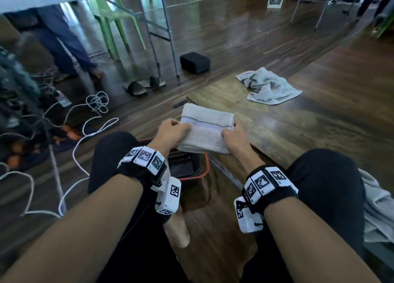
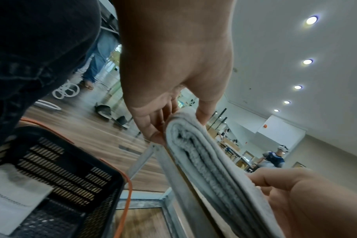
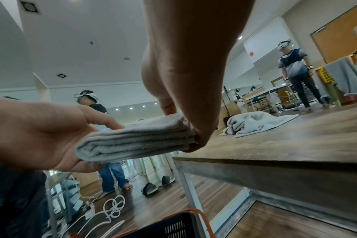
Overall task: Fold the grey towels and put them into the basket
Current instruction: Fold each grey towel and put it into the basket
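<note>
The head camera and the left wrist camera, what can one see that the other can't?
Only the head view shows the crumpled towel waiting on the wooden table, and the black block on the floor. Only the left wrist view shows the ceiling lights and a white cloth already lying in the basket. Both show the folded towel held by the left hand and the right hand above the basket.
</note>
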